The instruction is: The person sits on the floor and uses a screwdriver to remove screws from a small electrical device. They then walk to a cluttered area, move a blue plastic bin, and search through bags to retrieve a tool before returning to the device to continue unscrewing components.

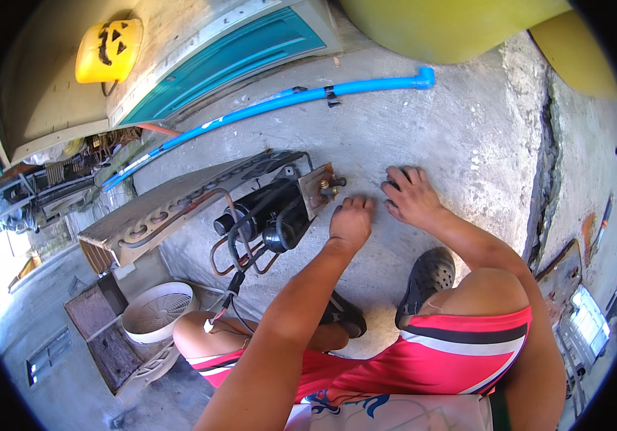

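My left hand [352, 220] is closed, its fingers curled downward beside the brass valve fittings [328, 185]. Whatever those fingers hold, if anything, is hidden beneath them. To its right, my right hand [414, 197] is low over the concrete, fingers bent and apart, with nothing visible in it. The fittings stick out of a rusty metal plate [315, 192] at the end of an air-conditioner condenser unit. Behind that plate are a black compressor [284, 224], bent copper tubes [216, 257] and a long finned coil [179, 208].
A blue pipe [272, 104] runs along the far floor beneath a teal panel [229, 61]. At left stand a round white fan housing [157, 312] and a yellow pumpkin bucket [109, 52]. Wires with a white connector [209, 325] trail by my left knee. A crack [547, 165] splits the floor at right.
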`<state>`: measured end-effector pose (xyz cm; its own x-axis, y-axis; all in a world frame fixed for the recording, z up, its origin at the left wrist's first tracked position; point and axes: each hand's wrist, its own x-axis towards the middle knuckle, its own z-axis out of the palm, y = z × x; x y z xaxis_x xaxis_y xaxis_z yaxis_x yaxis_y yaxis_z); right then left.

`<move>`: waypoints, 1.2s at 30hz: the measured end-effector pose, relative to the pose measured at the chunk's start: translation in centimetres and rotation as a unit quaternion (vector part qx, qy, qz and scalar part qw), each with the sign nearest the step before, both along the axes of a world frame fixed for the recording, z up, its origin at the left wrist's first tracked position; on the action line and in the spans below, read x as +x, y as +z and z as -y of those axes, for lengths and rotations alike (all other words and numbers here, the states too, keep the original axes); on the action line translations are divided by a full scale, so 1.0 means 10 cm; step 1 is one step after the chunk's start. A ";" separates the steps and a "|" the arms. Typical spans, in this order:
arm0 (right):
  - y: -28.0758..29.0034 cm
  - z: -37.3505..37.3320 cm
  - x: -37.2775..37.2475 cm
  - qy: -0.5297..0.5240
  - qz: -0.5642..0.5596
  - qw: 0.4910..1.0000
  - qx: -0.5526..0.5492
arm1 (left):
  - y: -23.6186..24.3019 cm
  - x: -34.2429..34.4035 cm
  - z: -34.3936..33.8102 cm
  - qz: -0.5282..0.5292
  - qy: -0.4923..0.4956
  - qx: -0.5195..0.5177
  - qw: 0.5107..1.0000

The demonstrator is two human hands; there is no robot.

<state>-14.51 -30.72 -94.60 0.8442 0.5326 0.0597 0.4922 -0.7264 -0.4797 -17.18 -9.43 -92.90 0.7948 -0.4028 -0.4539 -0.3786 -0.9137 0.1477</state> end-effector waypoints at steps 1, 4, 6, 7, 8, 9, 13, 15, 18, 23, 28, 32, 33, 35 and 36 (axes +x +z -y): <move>-0.01 0.00 0.00 0.002 -0.001 1.000 0.003 | -0.01 -0.03 -0.02 0.010 -0.001 -0.013 1.000; -0.02 -0.01 0.00 0.004 -0.007 1.000 0.003 | -0.03 -0.07 -0.04 0.005 0.017 -0.038 0.999; 0.00 -0.03 0.01 0.004 -0.026 1.000 -0.011 | -0.03 -0.09 -0.04 -0.005 0.039 -0.051 0.998; 0.03 -0.04 0.02 0.006 -0.034 0.999 -0.013 | -0.01 -0.10 -0.03 -0.006 0.051 -0.058 0.997; 0.06 -0.04 0.03 0.008 -0.046 0.999 -0.020 | 0.01 -0.12 -0.02 -0.010 0.064 -0.060 0.996; 0.11 -0.05 0.04 0.013 -0.076 0.996 -0.034 | 0.05 -0.14 0.00 -0.026 0.084 -0.067 0.994; 0.37 0.02 0.21 0.010 -0.147 0.989 0.023 | 0.26 -0.20 0.11 -0.080 0.164 -0.075 0.980; 0.54 0.13 0.35 -0.005 -0.192 0.980 0.045 | 0.37 -0.21 0.16 -0.100 0.192 -0.091 0.972; 0.87 0.43 0.58 -0.040 -0.234 0.971 0.029 | 0.51 -0.22 0.24 -0.125 0.216 -0.131 0.959; 1.68 1.05 0.72 -0.167 -0.240 0.955 -0.050 | 0.85 -0.26 0.14 -0.151 0.255 -0.185 0.937; 2.89 1.44 0.23 -0.318 -0.327 0.883 -0.112 | 1.78 -0.42 -0.24 -0.196 0.289 -0.210 0.913; 3.79 1.55 -0.36 -0.299 -0.407 0.853 -0.134 | 2.68 -0.63 -0.79 -0.193 0.320 -0.236 0.897; 3.96 1.57 -0.49 -0.304 -0.439 0.834 -0.140 | 2.88 -0.66 -0.96 -0.203 0.337 -0.242 0.887; 4.24 1.57 -0.75 -0.299 -0.477 0.813 -0.151 | 3.30 -0.72 -1.28 -0.197 0.377 -0.295 0.856; 4.39 1.59 -0.85 -0.291 -0.490 0.802 -0.178 | 3.52 -0.76 -1.47 -0.193 0.408 -0.331 0.829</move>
<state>-23.01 -46.58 -50.72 0.5043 -0.1325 -0.8533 -0.4670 -0.8731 -0.1404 -24.78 5.28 -57.74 0.7719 -0.0655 -0.6323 0.5175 -0.5130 0.6848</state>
